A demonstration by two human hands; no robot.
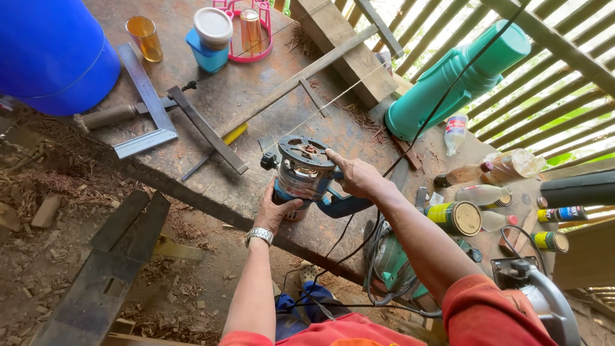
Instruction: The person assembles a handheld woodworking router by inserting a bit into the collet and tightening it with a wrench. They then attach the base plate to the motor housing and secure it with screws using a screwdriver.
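The router was held upside down over the near edge of the workbench, its round black base facing up toward the camera and its long axis running from that base down and slightly toward the person. The bit in the middle of the base was too small to make out, and the lower part of the motor body was hidden behind the left hand. That hand gripped the body from below, fingers curled round it, the wrist bent back with a metal watch on it. The right hand came in from the right with the forearm stretched across, clasping the blue handle while the forefinger lay out along the base rim. A black cable ran from there off the top edge.
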